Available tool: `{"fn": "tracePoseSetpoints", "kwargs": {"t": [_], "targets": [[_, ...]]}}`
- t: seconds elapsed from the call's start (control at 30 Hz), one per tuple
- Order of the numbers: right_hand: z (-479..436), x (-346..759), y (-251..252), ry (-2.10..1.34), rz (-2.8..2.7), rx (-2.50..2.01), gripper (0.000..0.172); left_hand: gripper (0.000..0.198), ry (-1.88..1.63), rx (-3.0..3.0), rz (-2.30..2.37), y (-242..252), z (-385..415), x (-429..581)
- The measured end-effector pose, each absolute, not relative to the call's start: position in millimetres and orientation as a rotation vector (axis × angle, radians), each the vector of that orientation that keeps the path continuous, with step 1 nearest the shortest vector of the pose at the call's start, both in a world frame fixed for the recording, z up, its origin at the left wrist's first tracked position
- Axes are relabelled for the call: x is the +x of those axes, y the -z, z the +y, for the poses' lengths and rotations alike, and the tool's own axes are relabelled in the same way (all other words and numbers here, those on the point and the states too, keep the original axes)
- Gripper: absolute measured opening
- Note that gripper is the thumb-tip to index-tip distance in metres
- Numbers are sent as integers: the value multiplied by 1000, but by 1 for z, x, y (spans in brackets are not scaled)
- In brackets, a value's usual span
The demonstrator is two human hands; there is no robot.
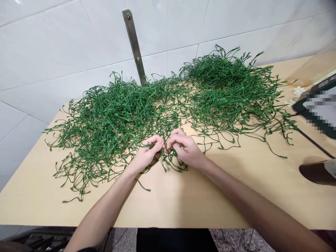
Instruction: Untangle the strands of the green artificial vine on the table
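Pinching green stems [163,159] in nearly closed left hand [147,153] and right hand [188,149], ideally gripping lightly and avoiding tangles.

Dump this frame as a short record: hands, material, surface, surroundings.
left hand: thumb and fingers pinched on green strands
right hand: fingers curled close beside the left, at the strands; exact grip partly hidden
material: thin green strands, two large heaps, left and right, with a looser scatter between
surface: pale wood-coloured table
behind: light tiled wall, metal strip fixed with bolts
right edge: dark-framed object, partly pixelated; brown object, cut off
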State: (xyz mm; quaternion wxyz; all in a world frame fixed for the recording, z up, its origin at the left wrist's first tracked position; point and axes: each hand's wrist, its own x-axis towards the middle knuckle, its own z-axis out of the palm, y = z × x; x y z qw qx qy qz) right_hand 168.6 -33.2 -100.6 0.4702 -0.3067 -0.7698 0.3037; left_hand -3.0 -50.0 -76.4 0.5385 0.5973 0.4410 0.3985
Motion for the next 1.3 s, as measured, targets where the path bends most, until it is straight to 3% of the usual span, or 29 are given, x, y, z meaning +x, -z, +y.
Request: {"fn": "tracePoseSetpoints", "kwargs": {"t": [0.27, 0.43, 0.67, 1.0, 1.3], "targets": [[-33, 171, 96, -839, -1856, -822, 12, 26, -1225, 1419, 1156, 81, -44, -5], [-36, 165, 98, -806, -1855, -802, 7, 22, -1179, 1441, 1239, 78, -46, -2], [-33, 164, 102, -802, -1734, -777, 12, 17, -1143, 1521, 1310, 78, -47, -4], [-32, 169, 96, -1272, -1475, -893, 21, 14, -1141, 1600, 1305, 78, -48, -5], [-30, 172, 92, -1409, -1600, -897, 25, 15, -1113, 1640, 1244, 75, -51, -2]]}}
